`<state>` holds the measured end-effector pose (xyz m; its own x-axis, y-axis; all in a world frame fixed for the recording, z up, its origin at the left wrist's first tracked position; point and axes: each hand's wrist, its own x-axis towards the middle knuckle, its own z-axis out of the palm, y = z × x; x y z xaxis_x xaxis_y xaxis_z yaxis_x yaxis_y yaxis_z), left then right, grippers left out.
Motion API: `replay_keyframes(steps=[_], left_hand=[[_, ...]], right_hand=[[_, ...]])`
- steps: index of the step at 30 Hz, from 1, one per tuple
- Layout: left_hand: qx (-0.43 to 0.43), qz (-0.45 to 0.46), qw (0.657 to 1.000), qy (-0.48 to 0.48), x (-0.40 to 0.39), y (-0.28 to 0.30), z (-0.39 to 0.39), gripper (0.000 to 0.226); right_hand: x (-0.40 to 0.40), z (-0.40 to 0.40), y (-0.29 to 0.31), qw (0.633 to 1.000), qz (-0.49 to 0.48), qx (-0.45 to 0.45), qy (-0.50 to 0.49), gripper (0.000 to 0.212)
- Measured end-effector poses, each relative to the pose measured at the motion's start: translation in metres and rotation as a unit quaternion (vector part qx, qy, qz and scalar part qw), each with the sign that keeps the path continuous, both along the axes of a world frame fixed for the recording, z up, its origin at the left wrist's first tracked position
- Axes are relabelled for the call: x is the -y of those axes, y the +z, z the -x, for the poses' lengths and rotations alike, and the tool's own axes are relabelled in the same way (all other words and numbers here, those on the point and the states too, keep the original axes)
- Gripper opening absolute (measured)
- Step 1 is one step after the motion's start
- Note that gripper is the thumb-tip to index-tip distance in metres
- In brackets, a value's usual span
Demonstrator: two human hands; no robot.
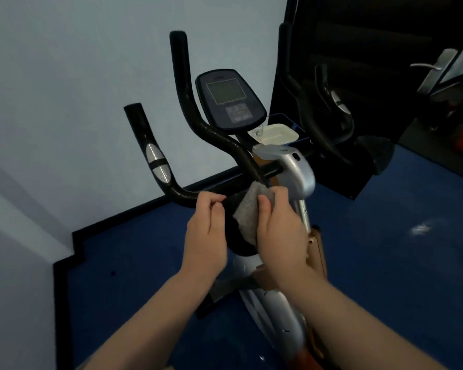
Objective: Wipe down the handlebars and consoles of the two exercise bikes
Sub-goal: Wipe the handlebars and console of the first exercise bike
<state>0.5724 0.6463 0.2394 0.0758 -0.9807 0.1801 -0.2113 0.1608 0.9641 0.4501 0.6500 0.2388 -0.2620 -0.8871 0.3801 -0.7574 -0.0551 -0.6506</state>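
Observation:
The near exercise bike has two black handlebars, the left one [155,156] with a silver sensor pad and the right one [187,102] rising higher. Its dark console [230,102] with a grey screen sits between them, above the silver frame [297,172]. My right hand [278,225] grips a grey cloth [247,214] against the base of the right handlebar, where the bars meet. My left hand [206,228] has its fingers curled round the low end of the left handlebar, beside the cloth. A second bike's black handlebar [337,108] and seat [377,153] stand at the right.
A white tray [278,133] and a small glass [259,130] sit in a wire basket behind the console. A pale wall is on the left, a dark panel behind the second bike, a door with a metal handle [436,68] at the far right. Blue floor [398,249] surrounds the bikes.

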Motion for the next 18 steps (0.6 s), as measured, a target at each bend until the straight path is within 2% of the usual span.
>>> replay_keyframes(steps=[2,5,8,10,11,14,18], left_hand=[[-0.001,-0.003,1.0,-0.005,0.001,0.0,-0.001,0.019],[-0.008,-0.001,1.0,-0.02,0.002,0.0,-0.005,0.019],[-0.008,-0.002,0.999,-0.05,0.004,-0.002,-0.013,0.018],[-0.02,-0.003,0.997,-0.071,0.007,0.0,-0.017,0.017],[-0.025,-0.001,0.997,-0.079,0.008,-0.001,-0.018,0.017],[-0.045,0.018,0.995,-0.086,0.005,-0.004,-0.019,0.021],[-0.098,0.042,0.992,-0.068,-0.001,-0.009,-0.012,0.028]], right_hand=[[0.017,-0.002,0.008,0.998,-0.022,-0.055,-0.013,0.035],[0.022,-0.005,0.011,0.997,-0.022,-0.063,-0.049,0.039],[0.003,-0.001,0.011,0.996,0.086,-0.013,-0.036,0.027],[-0.001,0.005,0.011,0.984,0.17,-0.051,-0.036,0.02],[0.003,0.004,0.011,0.98,0.18,-0.078,-0.031,0.02],[0.009,-0.019,0.015,0.981,0.149,-0.125,0.009,0.022],[-0.004,-0.033,0.008,0.988,0.12,-0.077,0.066,0.022]])
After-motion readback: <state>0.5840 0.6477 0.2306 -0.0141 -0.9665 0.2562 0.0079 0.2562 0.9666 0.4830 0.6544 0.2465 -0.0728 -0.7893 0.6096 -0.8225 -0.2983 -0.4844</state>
